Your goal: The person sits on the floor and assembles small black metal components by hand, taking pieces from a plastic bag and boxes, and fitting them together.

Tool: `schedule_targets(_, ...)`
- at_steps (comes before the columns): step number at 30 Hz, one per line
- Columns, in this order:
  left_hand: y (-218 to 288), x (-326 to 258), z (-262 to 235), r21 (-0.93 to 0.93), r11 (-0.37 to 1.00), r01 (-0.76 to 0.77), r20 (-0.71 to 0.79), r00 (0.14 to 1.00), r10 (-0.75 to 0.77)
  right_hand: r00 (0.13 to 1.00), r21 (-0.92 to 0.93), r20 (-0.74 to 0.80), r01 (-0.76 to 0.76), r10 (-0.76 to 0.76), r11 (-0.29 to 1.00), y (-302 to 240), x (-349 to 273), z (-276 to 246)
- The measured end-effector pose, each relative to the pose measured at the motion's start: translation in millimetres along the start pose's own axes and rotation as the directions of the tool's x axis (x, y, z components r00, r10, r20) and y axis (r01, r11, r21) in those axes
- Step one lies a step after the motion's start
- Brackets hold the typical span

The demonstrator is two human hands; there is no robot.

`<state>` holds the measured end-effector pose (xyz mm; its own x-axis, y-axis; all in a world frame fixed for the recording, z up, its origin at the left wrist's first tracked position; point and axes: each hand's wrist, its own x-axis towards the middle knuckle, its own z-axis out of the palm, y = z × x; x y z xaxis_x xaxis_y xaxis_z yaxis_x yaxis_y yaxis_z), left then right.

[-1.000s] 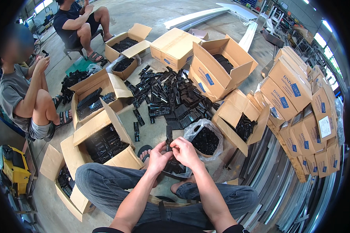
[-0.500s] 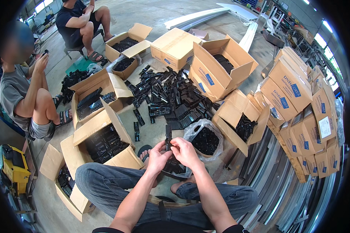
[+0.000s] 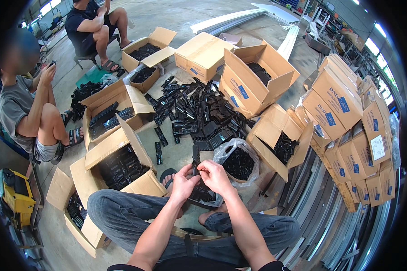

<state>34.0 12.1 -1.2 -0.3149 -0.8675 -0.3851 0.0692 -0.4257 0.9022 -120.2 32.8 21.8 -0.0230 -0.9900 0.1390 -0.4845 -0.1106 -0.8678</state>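
Here, your left hand (image 3: 183, 181) and right hand (image 3: 215, 175) pinch black plastic strip (image 3: 196, 158) upright, fingers closed on lower end. Looks light, stiff; grip near base.

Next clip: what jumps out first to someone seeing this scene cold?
At lower centre, the left hand and right hand meet around a narrow black part held upright. Beyond them, a heap of black parts sprawls across the concrete floor, ringed by open cardboard boxes holding more of the same. A stack of closed boxes rises at the right, and two seated people are at the upper left.
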Motion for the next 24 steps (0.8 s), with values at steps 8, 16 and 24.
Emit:
schedule_targets(8,2.2,-2.3,2.7,0.020,1.000,-0.004,-0.027,1.000,0.005,1.000,-0.020,-0.018,-0.023,0.023,1.000,4.8,-1.2,-0.8)
schedule_targets(16,-0.8,-0.8,0.2,0.014,1.000,-0.007,-0.004,1.000,0.007,0.999,-0.101,0.025,-0.046,0.049,0.994,0.0,-0.5,-3.7)
schedule_targets(24,-3.5,-0.2,2.0,-0.006,1.000,-0.012,-0.015,1.000,0.012,1.000,-0.206,-0.024,-0.024,0.019,0.978,3.6,-1.8,0.1)
